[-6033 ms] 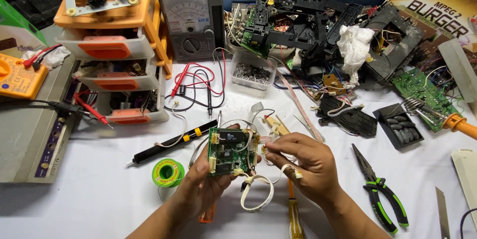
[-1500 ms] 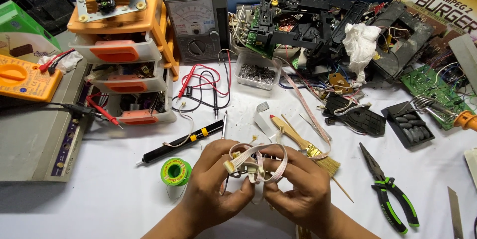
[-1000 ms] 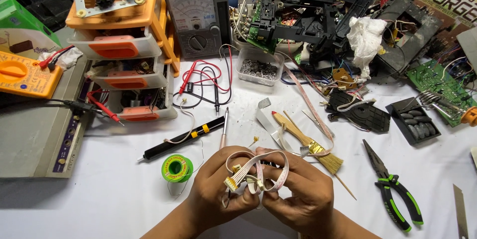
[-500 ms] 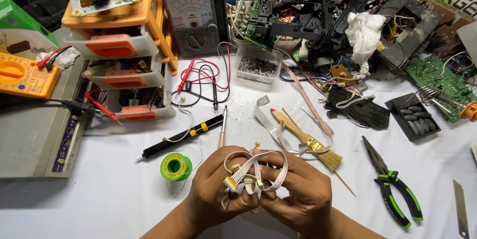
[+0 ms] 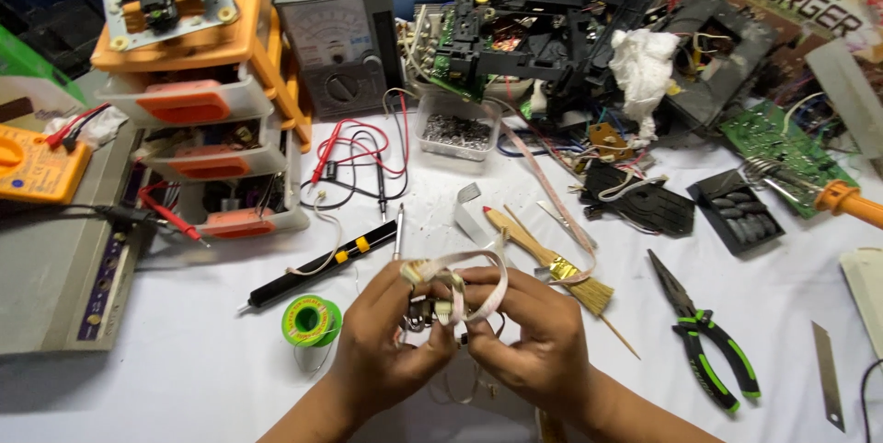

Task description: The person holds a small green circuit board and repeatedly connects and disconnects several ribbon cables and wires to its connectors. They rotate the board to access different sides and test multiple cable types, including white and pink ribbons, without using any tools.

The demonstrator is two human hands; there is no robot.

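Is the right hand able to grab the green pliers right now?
Probably not at once: the right hand is busy gripping the ribbon cable together with the left hand. The pliers lie uncovered on the table beside it, nothing between.

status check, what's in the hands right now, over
Left hand and right hand both closed on small part with pale flat ribbon cable. Green solder spool just left, wooden brush just right.

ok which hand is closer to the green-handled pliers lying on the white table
Right. The right hand sits just left of the green-handled pliers, a small gap between them. The left hand is farther left, beyond the right hand, nearer the green solder spool.
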